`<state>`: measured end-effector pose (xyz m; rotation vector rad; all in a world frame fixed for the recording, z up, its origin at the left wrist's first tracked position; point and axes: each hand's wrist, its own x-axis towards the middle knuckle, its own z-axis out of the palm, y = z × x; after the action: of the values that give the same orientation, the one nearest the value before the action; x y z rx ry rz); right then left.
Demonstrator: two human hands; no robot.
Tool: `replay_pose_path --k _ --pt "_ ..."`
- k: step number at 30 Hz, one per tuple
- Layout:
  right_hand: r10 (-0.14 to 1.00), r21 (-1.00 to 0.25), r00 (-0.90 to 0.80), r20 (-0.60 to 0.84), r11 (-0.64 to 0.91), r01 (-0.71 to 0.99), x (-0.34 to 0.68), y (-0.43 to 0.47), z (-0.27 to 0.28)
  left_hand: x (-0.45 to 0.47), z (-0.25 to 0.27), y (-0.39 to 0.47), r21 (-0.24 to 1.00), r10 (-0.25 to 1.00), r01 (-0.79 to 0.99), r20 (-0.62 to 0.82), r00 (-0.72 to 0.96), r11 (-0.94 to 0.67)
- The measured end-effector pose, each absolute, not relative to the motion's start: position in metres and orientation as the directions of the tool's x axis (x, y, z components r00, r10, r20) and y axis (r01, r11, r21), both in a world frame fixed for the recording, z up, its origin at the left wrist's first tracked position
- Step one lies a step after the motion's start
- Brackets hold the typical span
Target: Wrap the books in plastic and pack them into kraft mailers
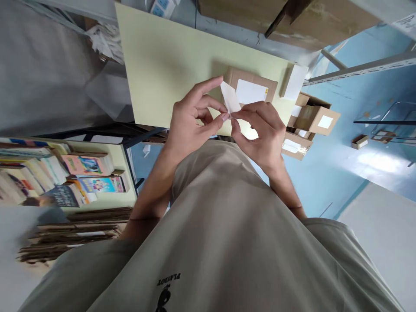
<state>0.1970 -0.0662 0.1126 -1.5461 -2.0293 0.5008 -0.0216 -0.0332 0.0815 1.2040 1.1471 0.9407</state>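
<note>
Both my hands meet above the front edge of a pale yellow table (156,82), pinching a small white paper slip (230,98) by its lower end. My left hand (198,112) has thumb and index finger closed on it, with another finger stretched up beside its top corner. From the other side, my right hand (260,128) grips the same lower end with thumb and fingertips. Whether the slip is a label or plain paper I cannot tell. Just behind it, on the table, lies a cardboard box (272,86) with a white label (251,92) on top.
A white box (293,81) stands at the table's right end. Several cardboard boxes (313,119) sit below it on the right. To the left are books (97,184) on a shelf and stacked flat cardboard (78,227). Large cartons (325,21) stand behind the table.
</note>
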Motion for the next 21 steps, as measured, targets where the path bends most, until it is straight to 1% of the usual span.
replay_pose_path --k 4,6,8,10,11,13,15,18,19,21 --pt "0.983 -0.565 -0.179 0.035 0.167 0.808 0.160 -0.064 0.110 -0.066 0.064 -0.035 0.986 0.966 0.013 -0.168 0.196 0.169" --pt "0.991 -0.558 -0.133 -0.013 0.103 0.823 0.145 -0.062 0.107 -0.091 0.042 -0.033 0.980 0.963 0.009 -0.198 0.180 0.200" --pt "0.998 -0.569 -0.058 -0.026 0.033 0.821 0.132 -0.061 0.104 -0.120 0.010 -0.027 0.974 0.964 0.012 -0.225 0.138 0.226" --pt "1.000 -0.607 0.024 -0.014 -0.027 0.794 0.118 -0.063 0.102 -0.153 -0.027 -0.018 0.964 0.962 0.040 -0.266 0.063 0.264" --pt "0.998 -0.633 0.060 -0.010 -0.052 0.772 0.111 -0.065 0.102 -0.173 -0.046 -0.013 0.945 0.945 0.068 -0.324 0.035 0.321" --pt "0.993 -0.686 0.118 -0.020 -0.099 0.721 0.095 -0.069 0.102 -0.217 -0.080 -0.002 0.904 0.907 0.086 -0.413 -0.088 0.420" --pt "0.986 -0.728 0.160 -0.057 -0.151 0.669 0.078 -0.073 0.104 -0.264 -0.105 0.009 0.872 0.853 0.061 -0.457 -0.251 0.485" --pt "0.972 -0.778 0.191 -0.137 -0.225 0.586 0.059 -0.075 0.106 -0.331 -0.119 0.028 0.843 0.805 0.070 -0.481 -0.347 0.534" --pt "0.968 -0.791 0.194 -0.160 -0.243 0.561 0.054 -0.074 0.107 -0.349 -0.118 0.035 0.842 0.807 0.075 -0.482 -0.342 0.534" --pt "0.961 -0.808 0.198 -0.195 -0.271 0.523 0.048 -0.072 0.109 -0.378 -0.107 0.049 0.865 0.845 0.074 -0.462 -0.271 0.496"
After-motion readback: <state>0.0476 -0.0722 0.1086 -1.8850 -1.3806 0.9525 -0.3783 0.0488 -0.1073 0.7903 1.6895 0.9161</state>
